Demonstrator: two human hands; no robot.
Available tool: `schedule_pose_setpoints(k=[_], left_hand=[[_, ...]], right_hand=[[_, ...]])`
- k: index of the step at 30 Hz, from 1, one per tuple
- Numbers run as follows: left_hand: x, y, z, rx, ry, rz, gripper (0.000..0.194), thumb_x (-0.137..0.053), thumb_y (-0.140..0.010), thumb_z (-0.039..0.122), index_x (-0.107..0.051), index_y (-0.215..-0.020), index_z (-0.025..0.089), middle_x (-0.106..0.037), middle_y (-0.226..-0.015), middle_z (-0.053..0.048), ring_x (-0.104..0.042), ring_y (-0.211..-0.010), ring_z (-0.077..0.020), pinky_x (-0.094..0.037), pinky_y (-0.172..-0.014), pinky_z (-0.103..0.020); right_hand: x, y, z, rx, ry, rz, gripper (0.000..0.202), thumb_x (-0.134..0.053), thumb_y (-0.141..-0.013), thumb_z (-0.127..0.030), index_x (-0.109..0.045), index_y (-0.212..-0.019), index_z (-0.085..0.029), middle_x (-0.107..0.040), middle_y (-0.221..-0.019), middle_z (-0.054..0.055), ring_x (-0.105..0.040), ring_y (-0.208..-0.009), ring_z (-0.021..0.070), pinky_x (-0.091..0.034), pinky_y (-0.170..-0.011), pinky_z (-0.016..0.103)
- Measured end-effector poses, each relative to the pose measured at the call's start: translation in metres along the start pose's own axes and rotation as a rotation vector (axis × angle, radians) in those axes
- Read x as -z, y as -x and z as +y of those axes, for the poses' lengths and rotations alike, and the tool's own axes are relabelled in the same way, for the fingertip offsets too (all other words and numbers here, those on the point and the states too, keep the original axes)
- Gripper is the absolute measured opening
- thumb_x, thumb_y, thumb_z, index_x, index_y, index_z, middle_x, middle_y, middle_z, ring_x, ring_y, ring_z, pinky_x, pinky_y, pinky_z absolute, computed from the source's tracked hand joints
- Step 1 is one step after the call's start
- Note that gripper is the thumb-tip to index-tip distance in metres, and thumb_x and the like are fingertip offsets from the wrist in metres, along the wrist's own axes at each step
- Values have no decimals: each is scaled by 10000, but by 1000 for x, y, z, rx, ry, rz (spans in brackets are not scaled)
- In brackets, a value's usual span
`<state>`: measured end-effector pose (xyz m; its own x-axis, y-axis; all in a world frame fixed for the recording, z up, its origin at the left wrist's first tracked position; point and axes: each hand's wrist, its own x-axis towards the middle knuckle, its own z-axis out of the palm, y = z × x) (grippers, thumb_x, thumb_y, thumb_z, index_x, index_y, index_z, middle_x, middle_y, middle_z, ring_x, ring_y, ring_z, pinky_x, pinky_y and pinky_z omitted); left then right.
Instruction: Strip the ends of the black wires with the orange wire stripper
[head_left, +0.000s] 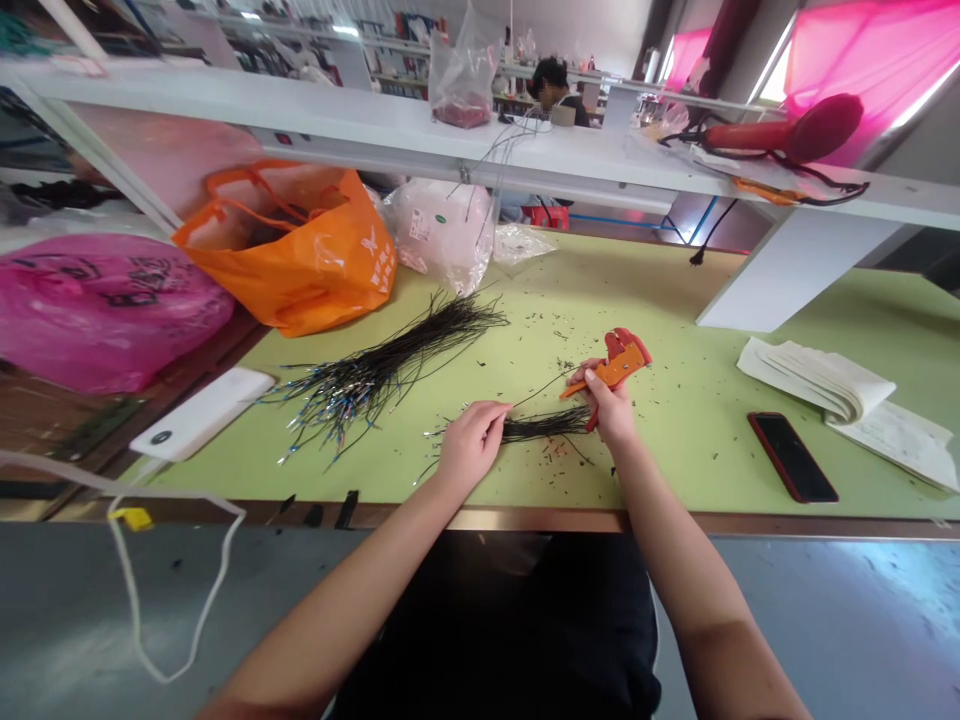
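My left hand (pixel 472 440) is closed in a pinch on a thin black wire (pixel 544 390), whose free length runs right and up toward my other hand. In my right hand (pixel 609 405) is an orange and red wire stripper (pixel 619 362), its jaws pointing up and away from me. Whether the wire's end touches the tool is too small to tell. Under and between my hands lies a small bundle of black wires (pixel 544 426). A larger bundle of black wires (pixel 405 352) spreads to the left, with blue and silvery ends toward me.
Dark scraps dot the green table (pixel 675 450). A phone (pixel 793 457) and folded papers (pixel 825 385) lie right. An orange bag (pixel 322 265), pink bag (pixel 112 310) and white power bank (pixel 202 413) are left. A shelf (pixel 360 130) crosses behind; a person (pixel 559 92) sits beyond.
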<state>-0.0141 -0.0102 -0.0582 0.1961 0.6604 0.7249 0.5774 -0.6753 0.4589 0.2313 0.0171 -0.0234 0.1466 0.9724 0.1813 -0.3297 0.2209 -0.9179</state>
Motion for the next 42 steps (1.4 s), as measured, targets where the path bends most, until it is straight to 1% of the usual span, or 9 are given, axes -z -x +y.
schedule_pose_setpoints(k=[9,14,19,23,28,31,35,39,42], left_hand=[[0,2,0,-26,-39,-18,186,-533,-1047,168,-692,-1131,216,-766,-1047,-63,-740,-873,-155,-614,-753,-275],[3,2,-1,9,-57,-7,195,-522,-1051,193,-699,-1128,222,-764,-1058,-70,-744,-898,-164,-629,-785,-291],[8,-1,-1,37,-68,27,204,-514,-1049,202,-703,-1125,221,-757,-1047,-73,-737,-937,-180,-631,-810,-307],[15,-6,-2,29,-94,27,202,-520,-1049,208,-706,-1127,212,-742,-1056,-75,-725,-937,-182,-615,-815,-307],[18,-15,-2,12,-167,-91,215,-536,-1065,282,-716,-1148,199,-733,-1050,-79,-721,-882,-188,-588,-766,-300],[11,-25,3,-42,-179,-180,263,-495,-1090,322,-722,-1164,211,-735,-1007,-66,-717,-863,-183,-567,-747,-285],[-3,-44,9,-127,-187,-281,321,-456,-1106,365,-735,-1179,224,-724,-915,-53,-695,-801,-170,-518,-663,-260],[-7,-63,3,-174,-181,-270,316,-459,-1100,328,-754,-1159,232,-734,-898,-49,-687,-762,-159,-485,-619,-253],[-7,-69,-7,-160,-143,-217,300,-474,-1095,318,-755,-1152,230,-749,-876,-38,-705,-756,-158,-497,-639,-254]], right_hand=[[1,1,2,3,18,6,328,-838,-812,-466,-675,-970,-229,-714,-885,15,-728,-884,193,-620,-879,382],[2,2,3,9,48,-22,301,-830,-832,-458,-687,-979,-237,-723,-908,17,-726,-897,189,-616,-892,381],[2,3,6,11,46,-48,300,-819,-839,-459,-686,-989,-236,-721,-923,18,-726,-919,194,-612,-938,401],[0,5,6,6,39,-68,285,-806,-856,-459,-687,-986,-236,-713,-917,16,-719,-924,192,-610,-926,386],[-9,9,5,-19,73,-85,295,-803,-847,-484,-690,-941,-229,-708,-907,26,-707,-884,195,-606,-899,386],[-17,13,7,12,134,-138,281,-778,-865,-491,-696,-901,-225,-706,-879,28,-692,-845,192,-593,-870,373],[-26,16,10,24,210,-248,281,-749,-889,-491,-695,-844,-219,-687,-828,20,-656,-809,188,-570,-829,349],[-26,17,7,-58,182,-241,298,-757,-882,-501,-687,-830,-216,-686,-818,18,-645,-794,180,-578,-794,327],[-22,17,2,-222,38,-317,332,-770,-866,-529,-678,-857,-210,-701,-811,20,-666,-762,185,-597,-739,330]])
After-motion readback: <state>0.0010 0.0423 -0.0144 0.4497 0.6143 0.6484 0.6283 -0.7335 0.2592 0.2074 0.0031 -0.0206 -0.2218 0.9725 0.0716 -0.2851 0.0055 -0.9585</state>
